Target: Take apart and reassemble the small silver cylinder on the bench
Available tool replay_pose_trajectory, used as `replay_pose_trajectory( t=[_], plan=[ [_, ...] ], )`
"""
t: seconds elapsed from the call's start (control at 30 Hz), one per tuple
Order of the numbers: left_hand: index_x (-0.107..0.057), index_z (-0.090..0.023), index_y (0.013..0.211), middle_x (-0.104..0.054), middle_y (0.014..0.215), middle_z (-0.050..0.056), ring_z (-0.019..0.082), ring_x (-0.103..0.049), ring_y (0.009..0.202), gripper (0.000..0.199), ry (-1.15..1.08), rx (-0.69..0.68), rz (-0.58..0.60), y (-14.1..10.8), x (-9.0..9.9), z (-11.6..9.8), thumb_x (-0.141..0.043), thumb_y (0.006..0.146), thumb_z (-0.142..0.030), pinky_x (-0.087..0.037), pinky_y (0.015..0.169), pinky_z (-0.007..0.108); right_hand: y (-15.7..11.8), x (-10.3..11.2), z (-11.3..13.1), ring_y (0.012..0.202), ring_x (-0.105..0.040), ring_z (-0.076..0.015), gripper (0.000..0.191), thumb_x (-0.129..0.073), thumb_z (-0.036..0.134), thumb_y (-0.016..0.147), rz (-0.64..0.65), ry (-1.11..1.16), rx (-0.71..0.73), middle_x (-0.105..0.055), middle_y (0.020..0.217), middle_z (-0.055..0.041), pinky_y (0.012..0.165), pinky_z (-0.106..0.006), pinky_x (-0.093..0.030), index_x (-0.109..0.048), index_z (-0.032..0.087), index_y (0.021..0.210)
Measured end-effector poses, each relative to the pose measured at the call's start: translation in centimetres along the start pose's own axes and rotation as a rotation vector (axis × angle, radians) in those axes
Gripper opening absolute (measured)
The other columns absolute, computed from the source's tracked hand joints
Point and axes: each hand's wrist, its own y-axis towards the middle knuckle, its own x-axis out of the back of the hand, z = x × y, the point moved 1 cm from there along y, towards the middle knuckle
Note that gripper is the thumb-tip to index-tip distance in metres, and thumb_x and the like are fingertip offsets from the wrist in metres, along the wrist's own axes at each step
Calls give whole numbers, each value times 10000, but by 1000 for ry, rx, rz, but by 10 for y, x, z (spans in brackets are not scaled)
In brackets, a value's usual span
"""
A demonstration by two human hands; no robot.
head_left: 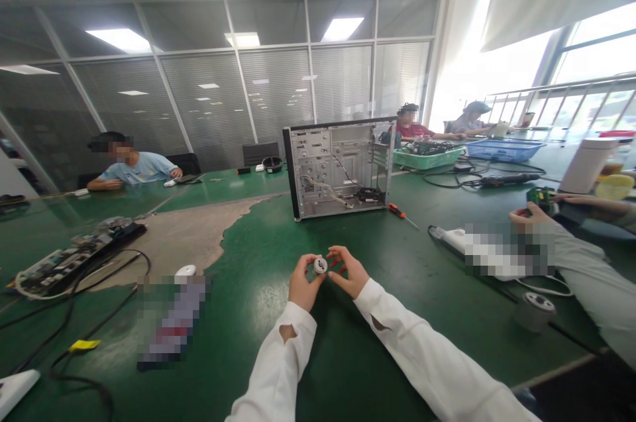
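Note:
A small round white piece with dark holes in its face is held above the green table, between my two hands. My left hand has its thumb and fingers closed on the left side of the piece. On the other side, my right hand is curved with thumb and fingers apart, close to the piece's right edge. Behind them an open metal computer case stands upright, with loose cables inside. An orange-handled screwdriver lies by its lower right corner.
The green table has a torn bare patch. Left are a circuit strip and black cables. Right are a white power strip, a cylinder, a green basket, a blue basket and a co-worker's hands.

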Motion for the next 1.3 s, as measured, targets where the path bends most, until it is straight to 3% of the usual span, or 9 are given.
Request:
replay_pose_trajectory(
  t=[0.33,0.83,1.3],
  plan=[
    [-502,-213,923,-571,1040,35,172,-495,989,249,233,-212,-14,-2,2,-6,-498,685,-141,-347,863,341,0,1,2,714,-534,-109,432,-494,125,639,-38,12,0,-533,910,-35,583,-244,-458,-389,204,1051],
    [-510,-224,972,-571,1017,35,196,-476,986,335,439,-163,-16,-3,-2,-4,-519,657,-111,-334,855,359,1,3,9,667,-518,-119,148,-513,182,678,-69,-86,156,-524,868,-45,552,-242,-463,-551,203,820],
    [-521,-224,955,-576,990,32,196,-472,981,325,499,-172,14,-6,-4,-7,-510,652,-106,-327,844,347,2,-1,6,765,-510,-135,103,-484,124,649,-59,-77,152,-523,859,-42,587,-243,-449,-475,194,723]
  ],
)
